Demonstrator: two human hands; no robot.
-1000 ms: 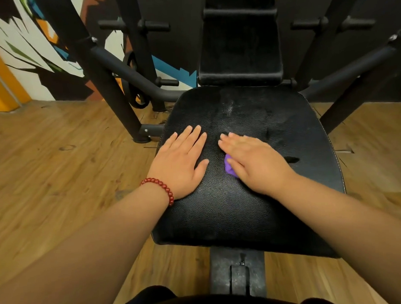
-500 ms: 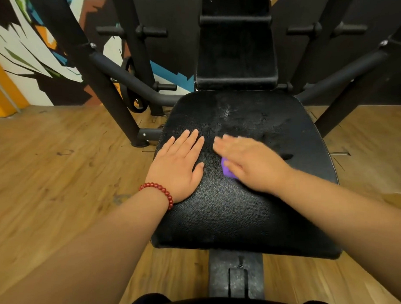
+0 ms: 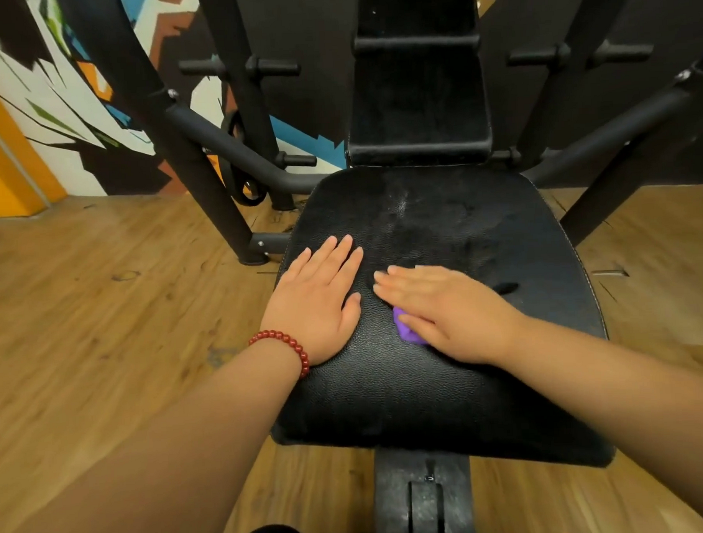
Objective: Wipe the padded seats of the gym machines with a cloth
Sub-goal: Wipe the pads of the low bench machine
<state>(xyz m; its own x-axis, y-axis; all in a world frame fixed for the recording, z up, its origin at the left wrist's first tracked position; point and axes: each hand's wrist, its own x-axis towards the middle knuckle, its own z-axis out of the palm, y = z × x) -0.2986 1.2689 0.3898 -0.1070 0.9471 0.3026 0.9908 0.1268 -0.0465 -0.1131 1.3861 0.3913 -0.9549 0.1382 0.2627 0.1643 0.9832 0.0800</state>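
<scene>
Black padded seat [image 3: 406, 400] nearest. Left hand [image 3: 319, 303], red bead bracelet [image 3: 283, 348] at the wrist, lies flat on it, fingers straight, holding nothing. Right hand [image 3: 443, 311] just beside, fingers extended, presses a purple cloth [image 3: 406, 331] onto the seat's middle. Backrest [image 3: 418, 104] beyond.

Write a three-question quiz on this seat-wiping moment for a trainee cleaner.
1. True or false: the purple cloth lies under the left hand.
2. Which wrist wears the red bead bracelet? A) left B) right C) neither
3. Fill in: the right hand presses the cloth flat onto the black padded ____.

Key: 1 false, since it shows from under the right hand; 2 A; 3 seat.
</scene>
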